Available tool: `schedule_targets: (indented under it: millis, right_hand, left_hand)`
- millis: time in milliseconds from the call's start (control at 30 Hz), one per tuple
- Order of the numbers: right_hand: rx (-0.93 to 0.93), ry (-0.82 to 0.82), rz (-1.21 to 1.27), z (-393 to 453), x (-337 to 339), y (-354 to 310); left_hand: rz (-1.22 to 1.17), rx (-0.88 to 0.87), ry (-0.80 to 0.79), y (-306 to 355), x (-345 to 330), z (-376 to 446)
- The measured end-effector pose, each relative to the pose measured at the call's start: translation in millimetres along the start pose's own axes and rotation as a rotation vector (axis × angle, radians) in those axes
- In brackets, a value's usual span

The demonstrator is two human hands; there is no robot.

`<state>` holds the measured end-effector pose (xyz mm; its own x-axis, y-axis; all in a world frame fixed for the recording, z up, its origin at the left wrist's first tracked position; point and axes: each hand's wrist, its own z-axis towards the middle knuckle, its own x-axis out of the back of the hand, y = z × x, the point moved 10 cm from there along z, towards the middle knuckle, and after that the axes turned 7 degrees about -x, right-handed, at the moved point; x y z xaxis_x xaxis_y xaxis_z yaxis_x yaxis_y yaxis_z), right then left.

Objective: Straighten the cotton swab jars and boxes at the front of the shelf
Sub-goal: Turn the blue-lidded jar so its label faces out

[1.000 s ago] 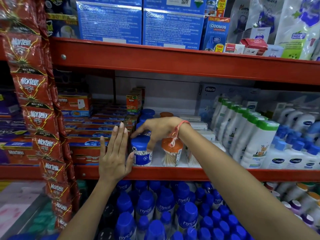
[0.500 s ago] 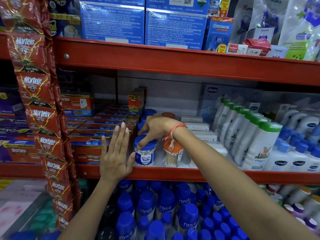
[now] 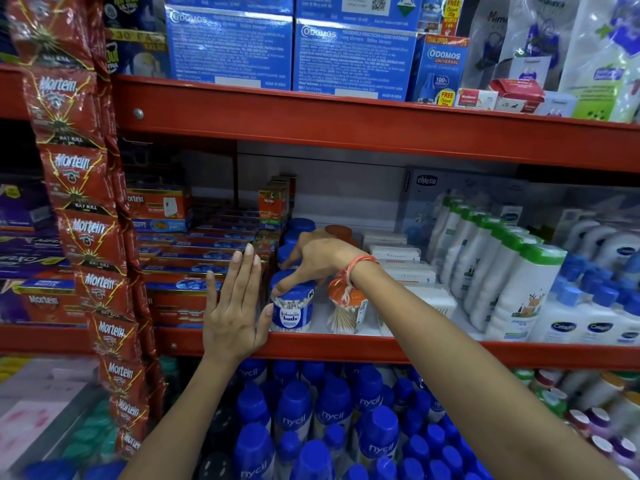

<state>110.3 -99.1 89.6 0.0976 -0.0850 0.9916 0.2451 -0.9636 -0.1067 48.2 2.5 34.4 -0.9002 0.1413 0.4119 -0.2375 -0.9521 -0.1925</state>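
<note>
A clear cotton swab jar with a blue lid (image 3: 292, 308) stands at the front of the middle shelf (image 3: 346, 349), its label facing me. My right hand (image 3: 317, 258) rests on its lid, fingertips pressing the lid's left edge. My left hand (image 3: 235, 306) is flat and upright against the jar's left side, thumb touching the label. To the right stands an orange-lidded jar of wooden-stick swabs (image 3: 348, 311), partly behind my right wrist. More blue-lidded jars (image 3: 299, 225) sit behind. White swab boxes (image 3: 412, 271) line up to the right.
Red Mortein boxes (image 3: 194, 271) are stacked left of the jars. A hanging strip of Mortein sachets (image 3: 86, 220) drapes at the far left. Green-capped white bottles (image 3: 512, 282) stand to the right. Blue-capped Nycil bottles (image 3: 301, 420) fill the shelf below.
The front blue-lidded jar has been turned so its label faces me. My right hand drew back from the rear jars onto its lid. My left hand stayed against its side.
</note>
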Motion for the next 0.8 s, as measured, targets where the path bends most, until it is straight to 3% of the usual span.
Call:
schedule_targets:
  millis: [133, 200, 400, 633, 800]
  right_hand:
    - [-0.015, 0.016, 0.015, 23.7, -13.2, 19.6]
    - [0.088, 0.004, -0.019, 15.6, -6.9, 2.0]
    - [0.135, 0.006, 0.001, -8.5, 4.3, -10.0]
    - [0.055, 0.05, 0.042, -21.5, 26.5, 15.2]
    - [0.007, -0.235, -0.228, -28.8, 13.6, 47.4]
  left_hand:
    - [-0.001, -0.001, -0.001, -0.4, -0.5, 0.0]
    - [-0.004, -0.001, -0.005, -0.4, -0.8, 0.2]
    - [-0.015, -0.002, 0.003, 0.1, 0.3, -0.2]
    - [-0.016, -0.009, -0.002, -0.3, -2.2, -0.9]
    - [-0.008, -0.003, 0.01, -2.0, -0.7, -1.2]
